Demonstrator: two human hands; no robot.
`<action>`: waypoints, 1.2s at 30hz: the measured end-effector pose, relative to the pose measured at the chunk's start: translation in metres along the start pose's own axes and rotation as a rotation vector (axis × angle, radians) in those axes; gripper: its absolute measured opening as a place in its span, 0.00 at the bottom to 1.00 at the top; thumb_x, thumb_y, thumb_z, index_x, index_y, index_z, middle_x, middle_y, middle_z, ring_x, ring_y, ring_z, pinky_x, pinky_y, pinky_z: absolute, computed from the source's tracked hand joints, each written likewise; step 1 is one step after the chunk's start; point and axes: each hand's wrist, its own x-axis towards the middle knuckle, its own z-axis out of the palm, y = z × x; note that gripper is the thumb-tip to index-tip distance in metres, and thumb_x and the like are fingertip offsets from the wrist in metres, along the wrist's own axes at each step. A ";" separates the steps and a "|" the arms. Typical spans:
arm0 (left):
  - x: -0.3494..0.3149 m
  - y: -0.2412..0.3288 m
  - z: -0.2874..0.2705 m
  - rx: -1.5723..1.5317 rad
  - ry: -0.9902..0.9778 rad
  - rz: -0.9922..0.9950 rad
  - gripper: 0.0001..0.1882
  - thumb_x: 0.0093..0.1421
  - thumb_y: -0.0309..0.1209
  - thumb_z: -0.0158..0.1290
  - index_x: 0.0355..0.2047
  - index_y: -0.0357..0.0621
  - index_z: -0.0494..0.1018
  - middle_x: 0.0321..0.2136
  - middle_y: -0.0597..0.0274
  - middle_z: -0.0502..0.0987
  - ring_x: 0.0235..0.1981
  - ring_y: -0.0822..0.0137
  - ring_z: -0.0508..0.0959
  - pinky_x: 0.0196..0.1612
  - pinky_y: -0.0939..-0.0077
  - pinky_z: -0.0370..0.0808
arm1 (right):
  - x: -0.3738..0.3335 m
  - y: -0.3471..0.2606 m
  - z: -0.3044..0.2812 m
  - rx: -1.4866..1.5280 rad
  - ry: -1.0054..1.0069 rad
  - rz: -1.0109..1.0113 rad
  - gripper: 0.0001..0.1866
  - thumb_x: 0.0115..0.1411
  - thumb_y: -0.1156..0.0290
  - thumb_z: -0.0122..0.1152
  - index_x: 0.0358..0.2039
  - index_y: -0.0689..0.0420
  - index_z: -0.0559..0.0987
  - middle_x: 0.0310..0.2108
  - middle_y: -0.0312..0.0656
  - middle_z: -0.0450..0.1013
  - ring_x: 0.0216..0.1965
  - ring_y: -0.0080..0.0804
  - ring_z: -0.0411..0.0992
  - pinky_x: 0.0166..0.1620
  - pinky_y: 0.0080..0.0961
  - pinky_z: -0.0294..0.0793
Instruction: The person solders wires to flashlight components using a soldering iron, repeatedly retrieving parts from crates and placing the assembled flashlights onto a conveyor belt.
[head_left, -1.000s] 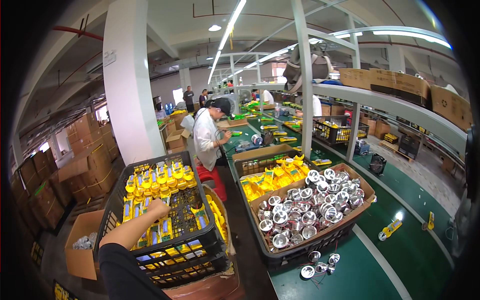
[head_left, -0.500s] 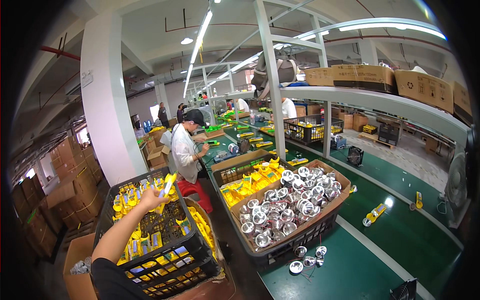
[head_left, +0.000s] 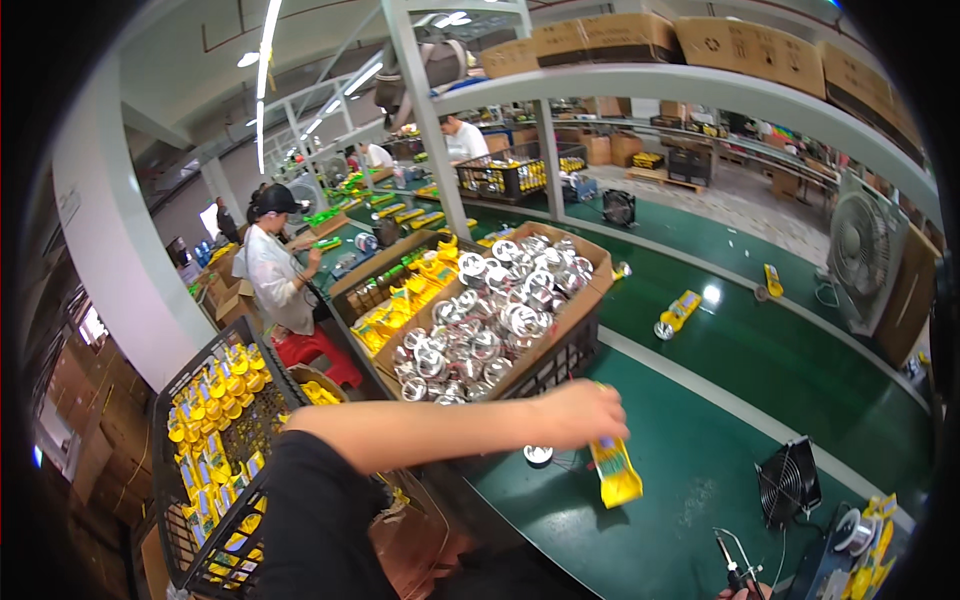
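My left arm reaches across, and my left hand (head_left: 582,412) is closed on the upper end of a yellow flashlight housing (head_left: 618,476), held over the green bench (head_left: 560,535). A silver reflector cup (head_left: 538,455) lies on the bench just beyond that hand and partly behind it. At the lower edge, my right hand (head_left: 748,591) shows only in part, its fingers around a soldering iron (head_left: 733,566) with its tip pointing up. The other loose reflectors are hidden by my left arm.
A black crate (head_left: 160,465) of yellow housings stands at left. A carton of reflectors (head_left: 500,310) and more housings sit ahead. A small black fan (head_left: 788,482) and solder spool (head_left: 856,530) stand right. A conveyor (head_left: 740,370) carries housings; a co-worker (head_left: 275,265) sits at far left.
My left hand has moved from over the crate of housings to the bench on the right, bringing a housing along. The view has turned right and down; my right hand and soldering iron now show.
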 end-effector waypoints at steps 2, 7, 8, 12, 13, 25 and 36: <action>0.035 0.023 0.042 -0.015 -0.033 0.176 0.10 0.45 0.30 0.52 0.31 0.50 0.72 0.33 0.69 0.72 0.41 0.67 0.69 0.38 0.70 0.70 | -0.005 -0.007 -0.007 0.049 0.158 -0.101 0.10 0.53 0.70 0.52 0.31 0.62 0.65 0.16 0.41 0.65 0.15 0.23 0.60 0.21 0.17 0.61; 0.066 0.049 0.096 -0.087 -0.030 0.543 0.09 0.47 0.29 0.49 0.31 0.48 0.72 0.38 0.66 0.71 0.47 0.63 0.67 0.45 0.69 0.68 | -0.008 -0.024 -0.024 -0.187 0.226 -0.147 0.13 0.56 0.64 0.47 0.29 0.63 0.64 0.16 0.40 0.63 0.17 0.24 0.60 0.20 0.18 0.59; 0.061 0.051 0.102 -0.152 -0.041 0.540 0.10 0.48 0.29 0.48 0.33 0.48 0.72 0.41 0.65 0.70 0.49 0.62 0.66 0.49 0.69 0.66 | -0.008 -0.024 -0.024 -0.196 0.228 -0.145 0.13 0.56 0.64 0.47 0.29 0.63 0.64 0.16 0.40 0.63 0.17 0.24 0.60 0.20 0.18 0.59; 0.031 0.056 0.115 -0.235 0.178 0.476 0.14 0.50 0.29 0.46 0.39 0.46 0.70 0.49 0.61 0.65 0.54 0.58 0.61 0.55 0.65 0.61 | -0.004 -0.015 -0.022 -0.180 0.228 -0.082 0.12 0.56 0.65 0.48 0.30 0.63 0.64 0.17 0.40 0.64 0.17 0.24 0.61 0.21 0.17 0.59; 0.020 0.053 0.117 -0.247 0.178 0.481 0.14 0.50 0.29 0.46 0.39 0.46 0.70 0.49 0.61 0.65 0.54 0.58 0.61 0.55 0.65 0.61 | -0.003 -0.012 -0.022 -0.084 0.208 -0.059 0.12 0.56 0.65 0.48 0.30 0.63 0.65 0.17 0.40 0.64 0.17 0.25 0.61 0.21 0.17 0.60; -0.021 -0.029 0.132 -0.755 0.979 -1.223 0.10 0.52 0.27 0.54 0.32 0.33 0.74 0.19 0.62 0.74 0.14 0.78 0.70 0.18 0.85 0.65 | -0.008 0.000 -0.007 -0.054 0.164 0.001 0.12 0.53 0.71 0.51 0.34 0.64 0.65 0.24 0.43 0.66 0.19 0.26 0.63 0.22 0.16 0.63; -0.052 0.048 0.114 -1.086 1.319 -0.825 0.04 0.60 0.25 0.42 0.33 0.37 0.64 0.25 0.62 0.69 0.25 0.76 0.67 0.38 0.81 0.68 | -0.017 -0.003 0.009 -0.078 0.179 0.033 0.15 0.52 0.65 0.50 0.33 0.64 0.63 0.18 0.38 0.60 0.11 0.18 0.56 0.14 0.10 0.52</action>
